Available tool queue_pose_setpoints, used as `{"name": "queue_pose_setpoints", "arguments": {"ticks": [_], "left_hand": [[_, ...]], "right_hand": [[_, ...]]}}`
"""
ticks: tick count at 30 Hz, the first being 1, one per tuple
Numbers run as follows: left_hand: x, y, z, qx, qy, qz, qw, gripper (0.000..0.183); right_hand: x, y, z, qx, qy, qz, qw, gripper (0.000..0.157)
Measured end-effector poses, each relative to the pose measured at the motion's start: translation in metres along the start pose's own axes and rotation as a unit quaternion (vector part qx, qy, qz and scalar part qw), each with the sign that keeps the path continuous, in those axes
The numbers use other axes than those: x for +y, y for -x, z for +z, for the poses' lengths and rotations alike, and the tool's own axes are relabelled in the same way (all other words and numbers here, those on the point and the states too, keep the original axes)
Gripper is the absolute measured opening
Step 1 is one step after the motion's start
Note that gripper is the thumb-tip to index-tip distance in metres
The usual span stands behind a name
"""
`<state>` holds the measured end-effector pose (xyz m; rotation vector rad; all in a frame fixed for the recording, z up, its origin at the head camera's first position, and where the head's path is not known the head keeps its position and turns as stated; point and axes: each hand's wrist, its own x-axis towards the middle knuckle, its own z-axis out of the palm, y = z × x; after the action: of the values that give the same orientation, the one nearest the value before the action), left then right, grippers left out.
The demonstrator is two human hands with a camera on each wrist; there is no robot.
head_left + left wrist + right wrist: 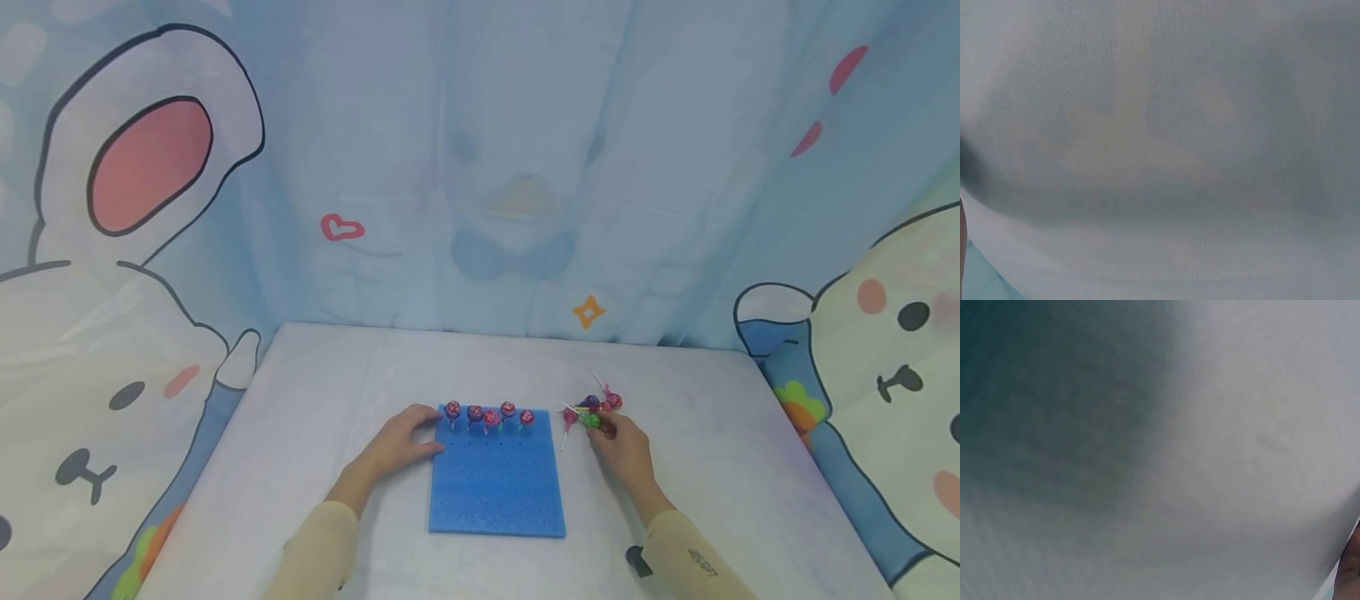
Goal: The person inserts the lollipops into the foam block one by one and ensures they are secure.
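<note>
A blue foam board [495,492] lies on the table, several wrapped lollipops [491,418] standing upright along its far edge. Below them runs a row of small dark holes. My left hand [397,442] rests at the board's left edge, thumb and forefinger spread apart and touching it. To the right of the board, my right hand [624,450] pinches a green lollipop [590,420] at a small pile; its fingers partly cover the candy. Red lollipops [613,401] and a purple lollipop [592,402] lie around it, with white sticks pointing various ways. Both wrist views show mostly blurred pale cloth.
The white-covered table [345,375] reaches back to a pale blue printed curtain [675,208], which also hangs at both sides. A small black object [638,561] shows beside the right sleeve [690,558].
</note>
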<state>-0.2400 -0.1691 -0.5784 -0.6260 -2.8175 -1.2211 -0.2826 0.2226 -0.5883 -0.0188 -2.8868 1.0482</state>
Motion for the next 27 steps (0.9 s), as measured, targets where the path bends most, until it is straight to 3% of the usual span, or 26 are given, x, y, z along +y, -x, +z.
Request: {"name": "queue_pose_setpoints", "arguments": {"ticks": [19, 27], "left_hand": [[-0.003, 0.0, 0.002, -0.005, -0.003, -0.003, 1.0, 0.055], [-0.004, 0.0, 0.002, -0.008, -0.007, -0.006, 0.9999, 0.056]], "right_hand": [[-0.003, 0.001, -0.008, 0.008, -0.028, 0.031, 0.999, 0.044], [-0.01, 0.002, -0.013, 0.029, -0.047, -0.015, 0.998, 0.039]]}}
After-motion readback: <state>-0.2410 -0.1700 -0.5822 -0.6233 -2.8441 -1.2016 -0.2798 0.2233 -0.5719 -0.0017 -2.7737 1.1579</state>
